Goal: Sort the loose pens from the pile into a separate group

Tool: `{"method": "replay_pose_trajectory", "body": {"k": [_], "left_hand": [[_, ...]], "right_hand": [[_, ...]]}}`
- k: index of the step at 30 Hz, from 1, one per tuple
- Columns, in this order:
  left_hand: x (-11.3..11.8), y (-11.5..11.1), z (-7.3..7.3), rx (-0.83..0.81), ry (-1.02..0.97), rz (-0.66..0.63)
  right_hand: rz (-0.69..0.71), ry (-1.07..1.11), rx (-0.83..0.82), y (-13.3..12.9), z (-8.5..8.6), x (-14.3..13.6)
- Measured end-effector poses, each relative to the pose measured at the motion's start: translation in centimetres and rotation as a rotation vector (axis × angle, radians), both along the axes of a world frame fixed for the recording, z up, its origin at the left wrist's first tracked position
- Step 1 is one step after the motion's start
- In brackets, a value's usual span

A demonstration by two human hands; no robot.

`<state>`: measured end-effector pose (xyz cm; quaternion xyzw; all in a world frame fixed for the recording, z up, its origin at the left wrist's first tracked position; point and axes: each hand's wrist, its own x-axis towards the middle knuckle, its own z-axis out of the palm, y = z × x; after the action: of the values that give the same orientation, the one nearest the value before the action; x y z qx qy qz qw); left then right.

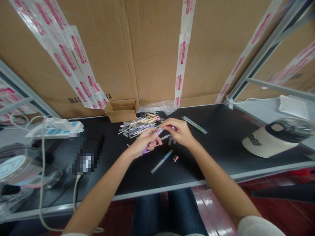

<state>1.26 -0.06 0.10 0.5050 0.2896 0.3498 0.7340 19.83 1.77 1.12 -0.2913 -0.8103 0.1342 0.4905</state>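
Observation:
Over the middle of the black table, my left hand (pixel 145 143) is closed around a purple pen (pixel 158 132) that slants up to the right. The fingers of my right hand (pixel 177 130) pinch its upper end. Behind my left hand lies a pile of pens and pen parts (pixel 140 124) in pastel colours. A clear pen with a blue grip (pixel 161 162) rests nearer the front edge, beside small pink pieces (pixel 175 158). Several clear pens (pixel 194 125) lie together to the right of my right hand.
An open cardboard box (pixel 121 113) and clear plastic wrap (pixel 159 107) stand against the carton wall. At the left are a power strip (pixel 57 128), a cable and a clear tub (pixel 19 170). A beige-and-black appliance (pixel 270 137) stands at the right.

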Motion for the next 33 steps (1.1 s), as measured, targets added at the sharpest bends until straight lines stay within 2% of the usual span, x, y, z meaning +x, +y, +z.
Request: {"method": "replay_pose_trajectory", "body": {"k": [4,8,12,17,22,26,33], "left_hand": [[-0.2,-0.3,0.5,0.037,0.054,0.008],[-0.3,-0.2,0.3,0.146,0.182,0.031],[-0.4,0.0,-0.2,0.234,0.28,0.028],[-0.5,0.0,-0.5,0.338,0.342,0.024],[-0.3,-0.1,-0.5,0.423,0.367,0.068],[-0.2,0.0,-0.6,0.618,0.43,0.124],[-0.2,0.1,-0.7,0.804,0.564,0.177]], "right_hand": [[-0.002,-0.01,0.013,-0.2,0.1,-0.3],[0.032,-0.042,-0.054,-0.1,-0.2,-0.3],[0.037,-0.001,-0.189,0.2,-0.5,-0.1],[0.125,0.11,-0.388,0.4,-0.8,-0.1],[0.052,0.043,-0.333,0.2,-0.7,-0.3],[0.011,-0.026,-0.304,0.0,-0.8,-0.7],[0.031,0.14,-0.415,-0.4,-1.2,-1.3]]}}
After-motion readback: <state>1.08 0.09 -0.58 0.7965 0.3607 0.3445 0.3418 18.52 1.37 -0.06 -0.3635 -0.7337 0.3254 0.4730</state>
